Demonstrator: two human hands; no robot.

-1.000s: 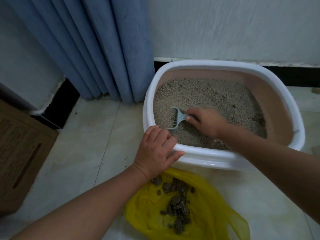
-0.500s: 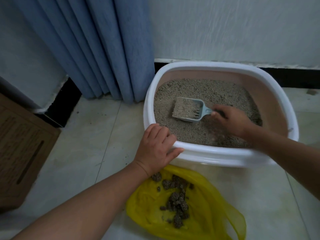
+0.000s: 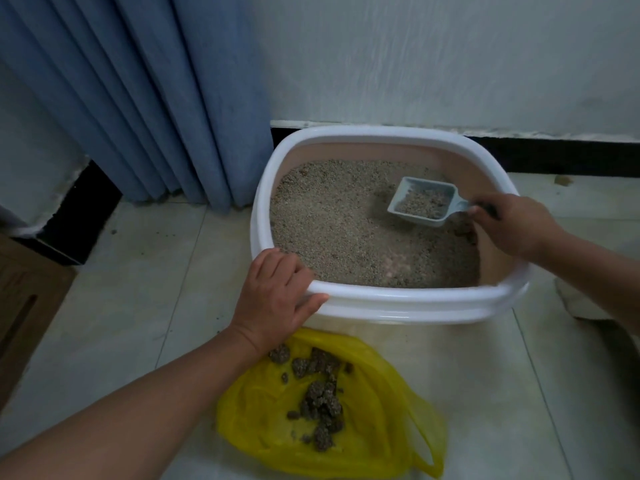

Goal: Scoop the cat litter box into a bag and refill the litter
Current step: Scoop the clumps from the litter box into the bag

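1. Right hand [image 3: 512,225] is closed around the handle of the grey scoop [image 3: 420,201], over the far-right part of the litter box [image 3: 398,299]. The scoop pan is roughly level and carries loose grains; can't tell if a clump is in it.
2. Left hand [image 3: 277,299] is clamped on the box's near-left rim, fingers curled over the top and thumb along the outer edge. It carries nothing; judged to be just steadying the box.
3. The litter [image 3: 332,223] covers most of the box floor, thin near the front-right where the pinkish base shows through. A few dark bits lie by the right wall, just under the right hand.
4. The yellow bag [image 3: 377,427] lies open on the floor, just in front of the box's near wall, with a pile of dark clumps [image 3: 318,393] in it.
5. Key relation: the scoop's long axis runs left-right, handle to the right and pan mouth to the left. The bag is toward the person and slightly left of the scoop, across the near rim.
6. Judgement: the right hand is the one to carry; the load must clear the near rim, then tip over the bag. The left hand is nearer the bag but busy on the rim.
7. Risk: loose grains spilling onto the floor in transit. Refill not yet begun.
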